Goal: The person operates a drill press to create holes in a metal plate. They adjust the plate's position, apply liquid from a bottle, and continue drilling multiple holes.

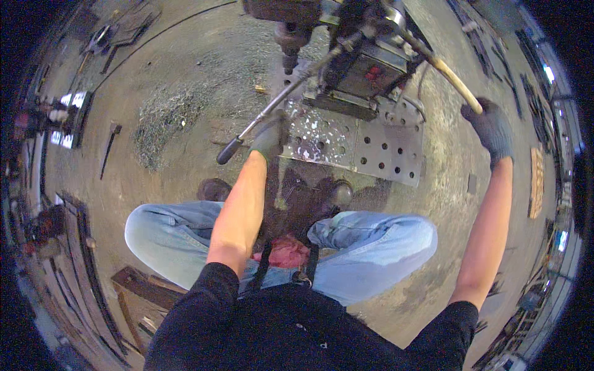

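Observation:
My right hand (pixel 490 128), in a dark knit glove, is closed round the end of a long wooden handle (pixel 451 80) running up to the drilling machine (pixel 371 74). My left hand (pixel 270 135), also gloved, reaches forward below the drill chuck (pixel 292 40), at the left end of the perforated metal plate (pixel 388 151). Its fingers are dim and blurred, so what they hold, if anything, does not show. A metal lever with a black grip (pixel 230 151) slants from the machine across my left hand. Pale chips lie scattered on the plate.
Dark metal shavings (pixel 170 123) spread over the floor at the left, with a hammer-like tool (pixel 110 148) beyond them. A brown bench-like piece (pixel 145 287) stands beside my left leg. Long metal stock (pixel 71 284) lies farther left. A wooden board (pixel 536 182) is at the far right.

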`<state>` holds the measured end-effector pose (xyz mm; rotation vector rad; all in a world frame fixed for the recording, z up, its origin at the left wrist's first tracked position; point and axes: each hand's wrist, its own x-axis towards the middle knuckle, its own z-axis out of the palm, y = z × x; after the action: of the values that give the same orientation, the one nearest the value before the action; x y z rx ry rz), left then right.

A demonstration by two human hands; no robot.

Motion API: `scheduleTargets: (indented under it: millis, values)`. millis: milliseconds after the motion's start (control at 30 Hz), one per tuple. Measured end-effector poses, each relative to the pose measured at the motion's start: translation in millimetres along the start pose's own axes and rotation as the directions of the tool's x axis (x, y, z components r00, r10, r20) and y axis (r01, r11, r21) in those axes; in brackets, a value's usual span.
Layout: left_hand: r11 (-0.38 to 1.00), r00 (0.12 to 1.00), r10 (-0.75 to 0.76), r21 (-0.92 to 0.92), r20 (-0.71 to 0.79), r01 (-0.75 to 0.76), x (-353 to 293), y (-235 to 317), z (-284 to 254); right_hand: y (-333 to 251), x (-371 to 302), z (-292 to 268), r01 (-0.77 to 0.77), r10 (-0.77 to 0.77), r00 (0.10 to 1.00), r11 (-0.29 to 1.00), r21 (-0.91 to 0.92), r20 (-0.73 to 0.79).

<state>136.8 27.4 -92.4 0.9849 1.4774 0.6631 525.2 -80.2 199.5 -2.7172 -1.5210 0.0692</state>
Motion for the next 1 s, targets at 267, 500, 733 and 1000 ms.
scheduleTargets:
  millis: [267,500,733,1000]
  values:
    - [0.856,0.965,0.194,0.511,-0.175,-0.079,53,-33,-42,-13,11,3,0.12,-0.119,0.991,0.993,0.019,-0.058]
    - [0.913,0.997,-0.038,-0.407,-0.061,0.01,18,-46,-21,-5,1,2,0.04,-0.039,0.999,0.998,0.039,-0.011]
    - [0.983,0.988,-0.018,0.18,-0.155,0.046,21,-124,-22,21,7,4,0.121,-0.124,0.985,0.992,-0.029,-0.122]
    - [0.979,0.974,-0.018,0.195,-0.227,0.063,4,-155,-12,51,-1,25,0.105,-0.111,0.954,0.994,-0.038,-0.277]
